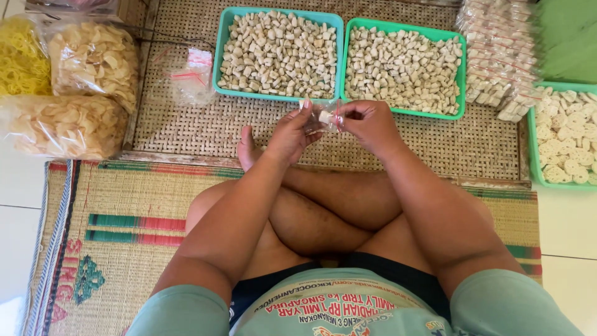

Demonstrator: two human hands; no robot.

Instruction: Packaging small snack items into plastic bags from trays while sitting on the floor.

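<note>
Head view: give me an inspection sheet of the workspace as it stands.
Surface: woven mat, striped mat nearer the person.
Job's things: small clear bag with pale pieces inside; two green trays full of pale pieces.
Clutter: stack of filled packets; third tray of round crackers; big bags of chips; empty bags.
Grippers: left hand and right hand both pinch the small clear bag.
Cables: nothing seen.
Surroundings: white tile floor.

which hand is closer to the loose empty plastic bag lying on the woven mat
Left. The left hand sits just right of and below the empty plastic bag; the right hand is farther right, both pinching a small clear packet.
</note>
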